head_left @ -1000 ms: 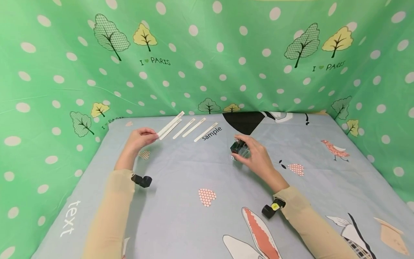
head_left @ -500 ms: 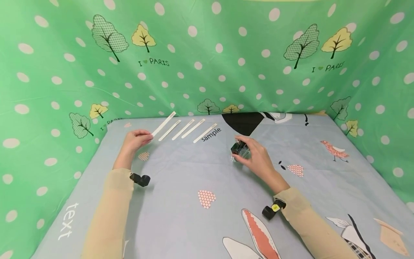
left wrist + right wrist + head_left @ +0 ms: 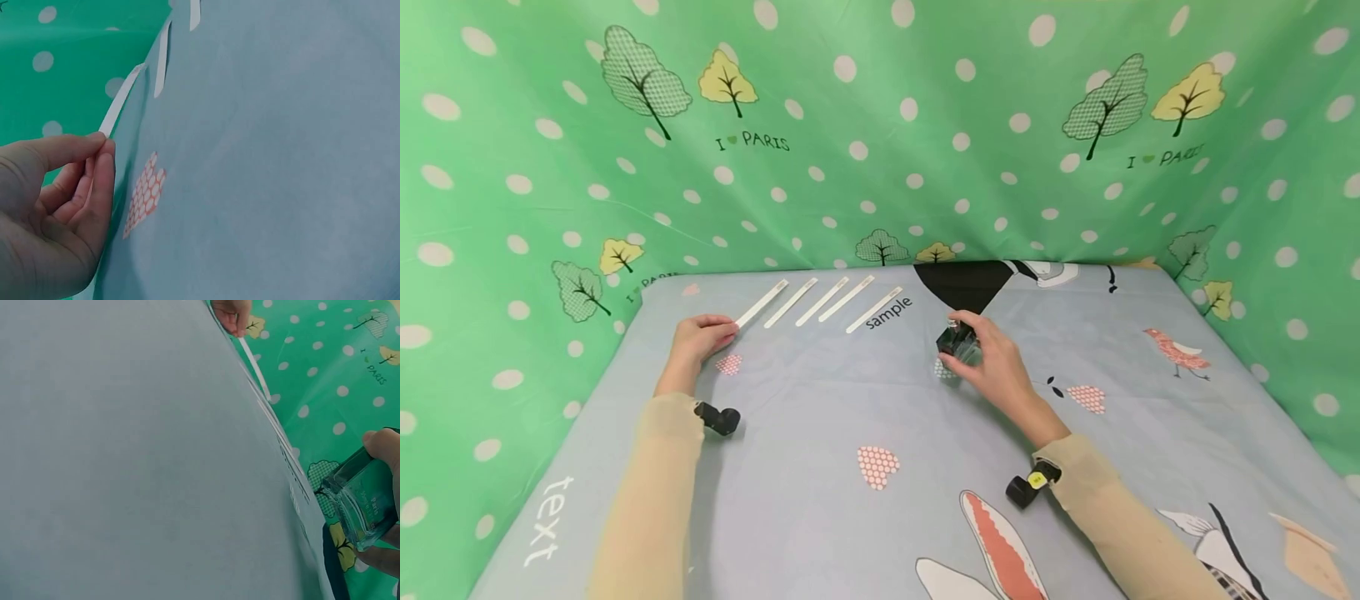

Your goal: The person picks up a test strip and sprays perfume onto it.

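My left hand [image 3: 702,342] pinches the near end of a white perfume test strip [image 3: 762,303] between thumb and fingertips. In the left wrist view, this strip [image 3: 119,106] slants up and away from the fingers. Farther right, my right hand [image 3: 997,358] grips a clear, dark-tinted glass perfume bottle [image 3: 953,341] just above the cloth. The right wrist view shows the bottle [image 3: 362,500] tilted, with thumb and fingers on opposite sides and lettering on its glass. Several more test strips [image 3: 822,302] lie side by side at a slant between the hands, toward the back.
A grey-blue printed cloth [image 3: 790,467] covers the table, with hearts, a bird and the word "sample" beside the rightmost strip. Behind and at both sides hangs a green dotted curtain [image 3: 820,100], close to the table's back edge. A black camera sits on each wrist.
My left hand has moved left and slightly nearer with its strip, away from the strip it overlapped, and the strip's far end has lowered. My right hand and the bottle stay nearly still.
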